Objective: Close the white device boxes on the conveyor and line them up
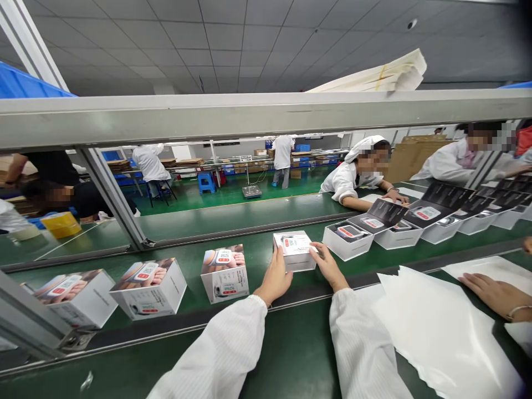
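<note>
A small white product box with a printed lid sits on the green conveyor belt straight ahead of me. My left hand presses against its left side, fingers curled on the box. My right hand grips its right side, fingers laid along the edge. Both arms wear white sleeves. To the left on the belt stand three closed boxes of the same kind.
A row of open boxes with black lids runs right along the belt. White sheets lie on the near table at right, with another person's hand on them. Workers in white coats sit opposite. A metal frame bar crosses above.
</note>
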Demonstrator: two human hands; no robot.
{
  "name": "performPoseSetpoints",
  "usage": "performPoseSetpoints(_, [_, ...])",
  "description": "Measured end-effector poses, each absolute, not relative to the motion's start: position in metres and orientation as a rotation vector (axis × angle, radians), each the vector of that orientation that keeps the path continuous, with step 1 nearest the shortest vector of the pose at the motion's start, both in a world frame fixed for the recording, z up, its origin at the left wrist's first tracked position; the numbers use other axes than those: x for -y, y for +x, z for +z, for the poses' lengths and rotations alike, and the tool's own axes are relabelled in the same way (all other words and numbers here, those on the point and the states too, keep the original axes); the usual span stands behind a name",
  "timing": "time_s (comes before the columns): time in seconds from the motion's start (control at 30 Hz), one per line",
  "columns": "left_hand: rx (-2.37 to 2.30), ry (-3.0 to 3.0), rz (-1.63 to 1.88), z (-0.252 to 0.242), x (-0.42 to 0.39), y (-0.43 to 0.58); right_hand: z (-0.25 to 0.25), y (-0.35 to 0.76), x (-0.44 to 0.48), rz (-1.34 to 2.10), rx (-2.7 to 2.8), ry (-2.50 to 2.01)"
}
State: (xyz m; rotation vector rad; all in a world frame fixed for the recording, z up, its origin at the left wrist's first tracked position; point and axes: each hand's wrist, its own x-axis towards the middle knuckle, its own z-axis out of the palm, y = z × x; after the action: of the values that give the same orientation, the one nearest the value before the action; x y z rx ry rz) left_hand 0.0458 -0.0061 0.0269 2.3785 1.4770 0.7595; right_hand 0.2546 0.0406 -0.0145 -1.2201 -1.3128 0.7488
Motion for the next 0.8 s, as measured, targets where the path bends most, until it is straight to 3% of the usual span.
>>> performPoseSetpoints(0.17, [-1.422, 2.441, 0.755, 0.026, 0.013, 0.025, -0.014, 0.245, -0.041, 0.855, 1.243, -1.196])
performPoseSetpoints(0.37, [-1.243, 2.874, 0.588, 0.094, 0.007, 0.0, -0.01, 0.213, -0.047, 1.127, 1.049, -1.038])
performPoseSetpoints(0.53, [-1.23, 2.858, 0.31, 0.12, 0.0, -0.016, -0.016, 0.185, -0.05, 1.01, 1.301, -1.137])
performPoseSetpoints(0.8, [-1.259, 2.739, 0.246, 0.119, -0.002, -0.044, -0.018, 0.184, -0.042, 1.031, 1.389, -1.218])
